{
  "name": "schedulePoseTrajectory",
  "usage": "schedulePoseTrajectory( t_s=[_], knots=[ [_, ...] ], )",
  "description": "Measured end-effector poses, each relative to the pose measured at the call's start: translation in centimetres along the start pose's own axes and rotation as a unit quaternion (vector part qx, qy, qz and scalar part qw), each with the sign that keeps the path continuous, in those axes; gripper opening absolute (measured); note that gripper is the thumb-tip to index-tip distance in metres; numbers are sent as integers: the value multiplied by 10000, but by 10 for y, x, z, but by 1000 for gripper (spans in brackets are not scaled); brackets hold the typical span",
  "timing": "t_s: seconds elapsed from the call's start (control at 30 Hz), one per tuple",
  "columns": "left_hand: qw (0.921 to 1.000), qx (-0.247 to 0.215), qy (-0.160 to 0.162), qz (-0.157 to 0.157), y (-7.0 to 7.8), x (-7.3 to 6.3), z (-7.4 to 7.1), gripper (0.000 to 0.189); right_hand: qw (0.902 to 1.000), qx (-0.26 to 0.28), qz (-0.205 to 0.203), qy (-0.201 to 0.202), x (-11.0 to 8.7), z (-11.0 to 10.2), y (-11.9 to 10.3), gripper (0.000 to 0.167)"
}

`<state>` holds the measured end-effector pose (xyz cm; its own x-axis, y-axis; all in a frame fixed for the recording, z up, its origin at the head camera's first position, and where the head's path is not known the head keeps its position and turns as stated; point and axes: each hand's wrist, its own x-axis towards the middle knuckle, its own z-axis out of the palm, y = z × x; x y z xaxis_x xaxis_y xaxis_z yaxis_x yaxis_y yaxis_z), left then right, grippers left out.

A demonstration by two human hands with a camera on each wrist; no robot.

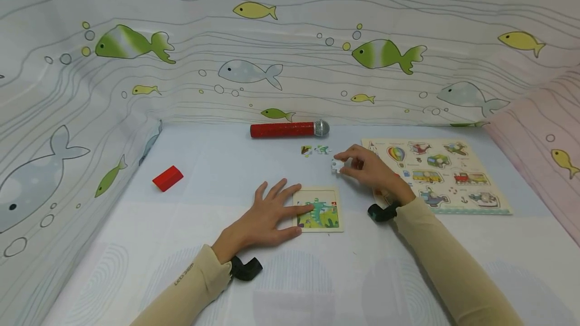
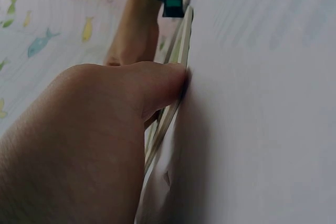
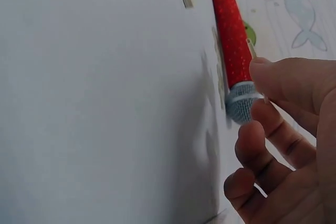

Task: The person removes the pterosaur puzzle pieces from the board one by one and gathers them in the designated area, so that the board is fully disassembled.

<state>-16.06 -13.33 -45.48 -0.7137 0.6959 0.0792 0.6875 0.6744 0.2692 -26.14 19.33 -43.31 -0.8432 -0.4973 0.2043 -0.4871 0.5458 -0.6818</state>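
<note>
My left hand (image 1: 267,218) rests with spread fingers on a small framed jigsaw puzzle (image 1: 342,210) showing a green dinosaur. Its index fingertip touches the picture; in the left wrist view the thumb lies at the wooden edge (image 2: 185,38). Farther forward, my right hand (image 1: 369,170) pinches a jigsaw piece (image 1: 337,165) between thumb and fingers, its pale side facing up. In the right wrist view that piece (image 3: 251,49) is seen edge-on, mostly hidden by the thumb. Two loose jigsaw pieces, one brownish (image 1: 306,150) and one with green (image 1: 323,150), lie just beyond.
A red microphone (image 1: 285,130) with a silver head lies along the back. To the right is a board (image 1: 480,208) of vehicle pictures, partly under the right forearm. A red block (image 1: 167,178) lies at the left. Fish-patterned cloth (image 1: 308,94) walls the back and sides.
</note>
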Motion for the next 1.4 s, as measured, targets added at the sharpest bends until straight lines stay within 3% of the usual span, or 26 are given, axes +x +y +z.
schedulePoseTrajectory(
  t_s=[0.4,1.4],
  knots=[
    [10000,-24,63,57,3,-2,-3,54,9979,-360,532,42,15,-19,15,35],
    [10000,-29,-60,-58,3,0,-2,54,9891,-844,1134,-418,47,-15,30,36]
  ],
)
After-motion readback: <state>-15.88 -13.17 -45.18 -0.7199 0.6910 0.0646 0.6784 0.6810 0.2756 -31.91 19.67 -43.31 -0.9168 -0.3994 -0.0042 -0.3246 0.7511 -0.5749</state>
